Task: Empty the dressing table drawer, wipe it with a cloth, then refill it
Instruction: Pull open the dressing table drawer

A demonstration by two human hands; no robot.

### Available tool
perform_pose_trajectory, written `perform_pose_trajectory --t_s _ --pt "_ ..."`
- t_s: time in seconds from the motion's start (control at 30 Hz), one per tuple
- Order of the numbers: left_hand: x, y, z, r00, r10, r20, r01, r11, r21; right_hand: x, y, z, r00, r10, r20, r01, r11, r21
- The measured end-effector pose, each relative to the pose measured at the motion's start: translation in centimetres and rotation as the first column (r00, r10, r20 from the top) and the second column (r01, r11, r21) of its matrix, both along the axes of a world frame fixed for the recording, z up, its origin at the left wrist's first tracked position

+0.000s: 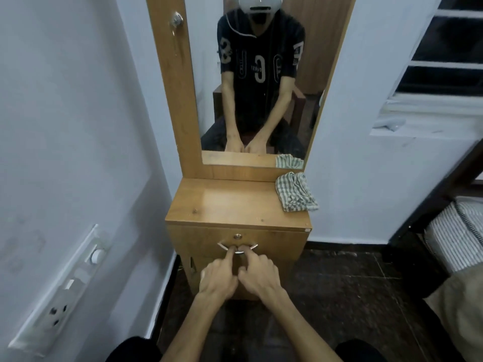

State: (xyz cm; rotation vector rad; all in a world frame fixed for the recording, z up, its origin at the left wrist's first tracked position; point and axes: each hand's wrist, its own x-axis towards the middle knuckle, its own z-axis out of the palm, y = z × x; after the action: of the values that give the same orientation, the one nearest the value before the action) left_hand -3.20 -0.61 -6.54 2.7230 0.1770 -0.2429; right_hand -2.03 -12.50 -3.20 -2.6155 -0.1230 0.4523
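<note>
Both hands are down at the front of the dressing table [235, 202], side by side and almost touching each other: the left hand [218, 279] reaches up with its forefinger hooked onto the curved metal handle [237, 248] of the drawer [274, 240], the right hand [258, 276] does the same from the other side, forefinger laid on the handle just beside the left one, the remaining fingers of each hand curled loosely under and not gripping anything else. The drawer front sits flush with the cabinet, closed, a small round keyhole [237, 236] just above the handle. Up on the wooden top, at the far right corner against the wall, lies the checked cloth [295, 192], crumpled, one edge hanging slightly over the side. Behind it stands the tall mirror [258, 82] in its wooden frame, showing the seated person in a dark printed shirt with both arms stretched down. On the left wall, a white switch panel [62, 291]; to the right, a bed with a striped mattress [454, 239] over a dark floor
</note>
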Motion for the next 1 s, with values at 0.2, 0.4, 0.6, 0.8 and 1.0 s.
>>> perform_pose_trajectory --t_s 0.2,0.4,0.6,0.8,1.0 --pt "-5.5 0.6 2.2 0.984 -0.002 0.177 -0.005 0.999 0.041 -3.4 -0.7 3.4 0.986 0.01 0.167 -0.011 1.0 0.004" --pt "-8.9 2.5 4.3 0.831 0.062 0.553 -0.046 0.998 -0.042 -5.1 -1.6 6.4 0.864 -0.073 0.498 0.029 0.995 0.096" --pt "-10.0 3.1 4.7 0.844 0.077 0.531 -0.082 0.997 -0.016 -7.1 -2.4 4.5 0.955 0.063 0.289 -0.085 0.994 0.066" --pt "-10.6 3.6 4.6 0.827 0.085 0.556 -0.072 0.996 -0.045 -7.9 -2.9 2.7 0.977 0.01 0.213 -0.032 0.994 0.101" --pt "-10.2 4.2 3.9 0.874 0.06 0.483 -0.058 0.998 -0.018 -7.9 -2.9 1.6 0.979 0.01 0.205 -0.021 0.998 0.051"
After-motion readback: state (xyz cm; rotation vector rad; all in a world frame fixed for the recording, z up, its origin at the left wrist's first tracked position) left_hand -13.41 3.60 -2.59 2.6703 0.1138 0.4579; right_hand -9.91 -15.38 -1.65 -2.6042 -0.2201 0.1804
